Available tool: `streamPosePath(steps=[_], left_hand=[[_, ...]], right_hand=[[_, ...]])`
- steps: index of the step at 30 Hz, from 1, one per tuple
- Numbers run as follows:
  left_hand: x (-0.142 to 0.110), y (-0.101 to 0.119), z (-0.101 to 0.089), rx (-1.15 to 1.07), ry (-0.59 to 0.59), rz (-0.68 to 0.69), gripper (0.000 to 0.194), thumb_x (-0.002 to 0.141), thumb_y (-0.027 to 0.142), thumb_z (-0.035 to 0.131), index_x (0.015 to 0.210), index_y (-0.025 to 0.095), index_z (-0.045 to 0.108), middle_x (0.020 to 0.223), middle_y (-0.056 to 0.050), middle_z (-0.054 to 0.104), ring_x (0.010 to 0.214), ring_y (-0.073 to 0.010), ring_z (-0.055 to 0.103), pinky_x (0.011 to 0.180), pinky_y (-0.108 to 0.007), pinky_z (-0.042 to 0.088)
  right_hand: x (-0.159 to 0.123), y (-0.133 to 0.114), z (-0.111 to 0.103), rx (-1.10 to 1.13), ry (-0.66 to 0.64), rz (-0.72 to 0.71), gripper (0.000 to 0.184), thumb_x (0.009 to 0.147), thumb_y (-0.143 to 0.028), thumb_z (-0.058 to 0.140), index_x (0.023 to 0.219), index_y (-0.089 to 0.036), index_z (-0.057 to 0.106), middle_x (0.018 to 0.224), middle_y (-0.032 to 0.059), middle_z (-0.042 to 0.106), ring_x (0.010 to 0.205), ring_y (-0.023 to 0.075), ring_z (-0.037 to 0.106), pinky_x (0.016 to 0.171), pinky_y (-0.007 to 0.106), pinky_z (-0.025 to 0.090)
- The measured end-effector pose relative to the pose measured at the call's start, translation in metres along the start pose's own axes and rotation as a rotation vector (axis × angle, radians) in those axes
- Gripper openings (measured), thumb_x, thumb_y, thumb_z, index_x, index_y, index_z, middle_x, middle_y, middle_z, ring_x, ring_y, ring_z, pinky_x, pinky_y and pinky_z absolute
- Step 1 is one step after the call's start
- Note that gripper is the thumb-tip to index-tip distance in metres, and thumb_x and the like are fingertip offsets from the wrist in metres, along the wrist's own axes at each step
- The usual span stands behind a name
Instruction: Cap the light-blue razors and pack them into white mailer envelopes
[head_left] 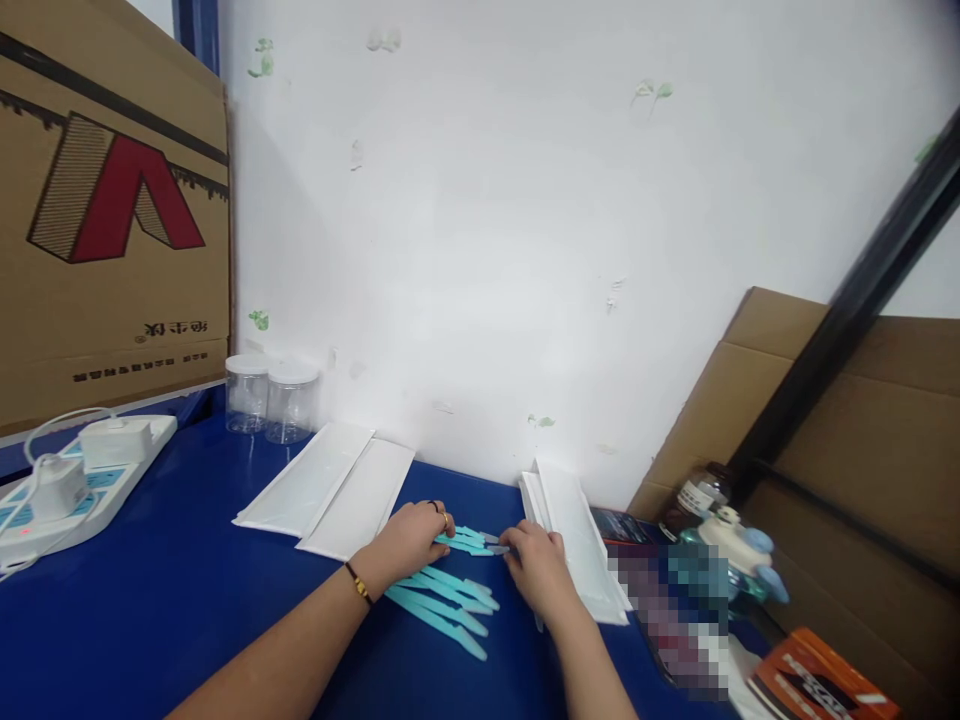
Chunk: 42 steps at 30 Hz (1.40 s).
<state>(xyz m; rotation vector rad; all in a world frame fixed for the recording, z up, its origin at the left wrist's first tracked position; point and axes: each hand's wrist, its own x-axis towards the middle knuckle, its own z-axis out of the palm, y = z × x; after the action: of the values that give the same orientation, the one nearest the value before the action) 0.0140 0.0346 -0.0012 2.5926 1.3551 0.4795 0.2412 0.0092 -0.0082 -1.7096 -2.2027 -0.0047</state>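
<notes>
My left hand [411, 540], with rings and a bracelet, rests on the blue table [150, 600] with its fingers curled over a small bunch of teal plastic razors [469, 541]. My right hand [537, 568] pinches the other end of the same bunch. Several more teal razors [442, 600] lie fanned out on the table just below both hands.
Two flat white packets [330, 485] lie left of the hands, and a stack of white packets [577, 540] lies to the right. Two clear jars [270, 398] stand by the wall. A white power strip [67, 480] sits far left. Cardboard boxes, bottles [720, 540] and an orange box [817, 680] crowd the right.
</notes>
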Motion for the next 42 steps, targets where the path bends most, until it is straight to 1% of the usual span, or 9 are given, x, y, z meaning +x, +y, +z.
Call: streamPosePath(steps=[3,6,11,19,23,29,32,37,42], left_hand=[[0.003,-0.003,0.006,0.058,0.01,0.015,0.016,0.078,0.028,0.061,0.093,0.024,0.063,0.098,-0.004,0.062,0.094,-0.0222,0.056,0.078,-0.03,0.038],[0.005,-0.004,0.008,0.076,0.011,0.048,0.007,0.08,0.027,0.058,0.083,0.022,0.063,0.088,-0.002,0.064,0.088,-0.0205,0.057,0.075,-0.029,0.036],[0.004,-0.003,0.006,0.102,0.025,0.102,0.016,0.086,0.021,0.047,0.078,0.021,0.061,0.08,0.0,0.065,0.077,-0.0166,0.058,0.071,-0.029,0.033],[0.003,-0.001,0.001,0.109,0.074,0.114,0.021,0.091,0.026,0.039,0.08,0.019,0.056,0.077,-0.001,0.064,0.072,-0.0151,0.057,0.071,-0.029,0.032],[0.003,0.002,-0.003,0.067,0.068,0.111,0.023,0.092,0.025,0.034,0.08,0.02,0.054,0.076,0.0,0.063,0.07,-0.0146,0.057,0.072,-0.029,0.033],[0.0,0.005,-0.007,-0.142,0.046,0.068,0.031,0.095,0.03,0.024,0.086,0.02,0.051,0.08,-0.001,0.059,0.073,-0.0145,0.054,0.067,-0.024,0.037],[-0.001,0.007,-0.013,-0.23,0.023,0.092,0.041,0.096,0.039,0.019,0.087,0.019,0.054,0.082,-0.002,0.058,0.078,-0.0151,0.053,0.071,-0.024,0.039],[-0.002,0.006,-0.019,-0.263,-0.083,0.173,0.047,0.095,0.042,0.023,0.087,0.02,0.064,0.089,-0.003,0.062,0.089,-0.016,0.054,0.082,-0.025,0.038],[-0.002,0.004,-0.017,-0.245,-0.106,0.181,0.049,0.095,0.043,0.025,0.085,0.022,0.068,0.09,-0.002,0.063,0.087,-0.0157,0.055,0.079,-0.023,0.038]], right_hand=[[0.002,-0.003,0.007,-0.039,-0.03,0.001,0.018,0.078,-0.011,0.051,0.085,-0.023,0.063,0.091,0.0032,0.06,0.093,0.0208,0.053,0.08,0.033,0.027],[0.003,-0.003,0.011,-0.051,-0.059,0.033,0.014,0.079,-0.012,0.05,0.081,-0.019,0.061,0.091,0.0049,0.06,0.092,0.0208,0.053,0.078,0.032,0.027],[0.002,0.001,0.012,-0.007,-0.092,0.057,0.012,0.079,-0.01,0.05,0.08,-0.018,0.058,0.085,0.0037,0.062,0.088,0.0194,0.056,0.077,0.031,0.026],[-0.001,-0.004,-0.001,0.154,-0.008,0.005,0.013,0.081,-0.011,0.044,0.082,-0.02,0.053,0.079,-0.0016,0.063,0.076,0.0148,0.057,0.075,0.029,0.028],[-0.001,-0.01,-0.003,0.216,0.049,-0.055,0.012,0.082,-0.014,0.044,0.082,-0.021,0.053,0.08,-0.0015,0.063,0.077,0.0153,0.058,0.075,0.028,0.031],[-0.002,-0.011,-0.006,0.281,0.109,-0.061,0.012,0.085,-0.019,0.042,0.083,-0.021,0.053,0.079,-0.0006,0.062,0.074,0.0156,0.057,0.076,0.03,0.034],[-0.002,-0.011,-0.01,0.32,0.159,-0.052,0.011,0.086,-0.021,0.042,0.084,-0.021,0.053,0.077,-0.0008,0.061,0.072,0.0151,0.056,0.074,0.029,0.036],[-0.002,-0.015,-0.015,0.359,0.198,-0.074,0.013,0.086,-0.025,0.042,0.086,-0.021,0.055,0.079,0.0003,0.062,0.075,0.0161,0.056,0.078,0.031,0.036],[-0.004,-0.02,-0.019,0.355,0.185,-0.101,0.015,0.087,-0.021,0.04,0.086,-0.022,0.055,0.082,0.0,0.061,0.077,0.0155,0.056,0.081,0.032,0.034]])
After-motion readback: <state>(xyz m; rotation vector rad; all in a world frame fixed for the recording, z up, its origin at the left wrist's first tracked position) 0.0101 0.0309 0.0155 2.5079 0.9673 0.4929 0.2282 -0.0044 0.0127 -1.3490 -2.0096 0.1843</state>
